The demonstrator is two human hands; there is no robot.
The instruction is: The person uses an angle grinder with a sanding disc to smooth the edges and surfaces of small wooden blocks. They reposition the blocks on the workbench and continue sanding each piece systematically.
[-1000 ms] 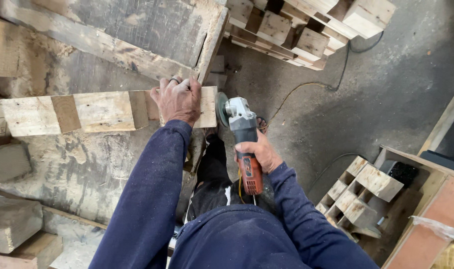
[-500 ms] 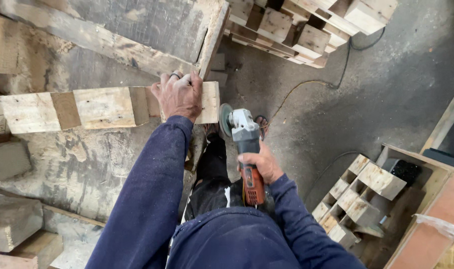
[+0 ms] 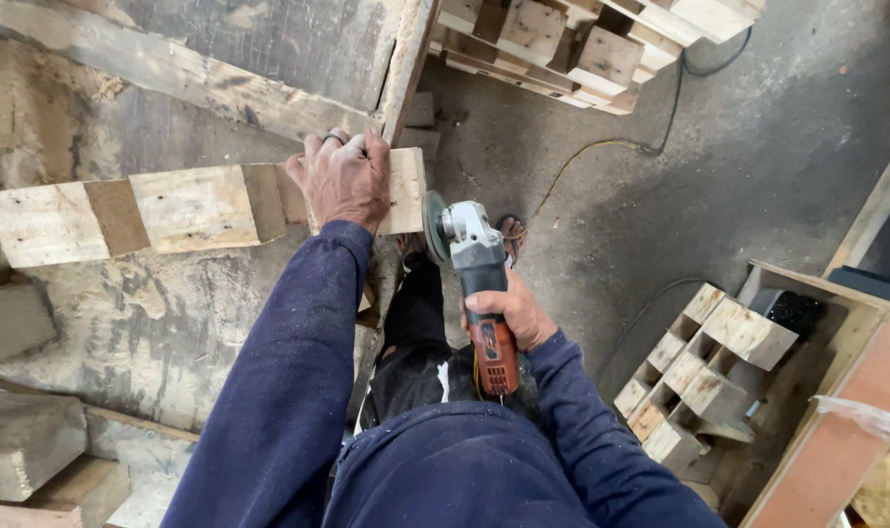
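Our grinder (image 3: 474, 264) has moved up and in since a moment ago. Half a second back its disc hung a bit below the end of the plank (image 3: 200, 207). Now the disc sits right at that end, touching it or almost touching; we cannot tell which. We think this means we are about to smooth or trim the plank's end, so the work is only just starting there.

Our left hand (image 3: 345, 181) has stayed in the same spot on the plank. It lies flat on top, near the end by the grinder, with the fingers curled over the far edge to press it down. There is a ring on one finger.

Our right hand (image 3: 508, 315) is closed tight around the red handle of the grinder, just below the plank's end. The grey head of the tool points up at the wood.

The plank is long and pale. It has two darker bands across it and some rough, worn patches. It lies across the big bench (image 3: 151, 323), and its end sticks out a little past the bench edge.

A thin cord (image 3: 582, 161) runs over the floor (image 3: 758, 166) beyond the grinder. Piles of wood blocks (image 3: 704, 367) sit to the right of it.
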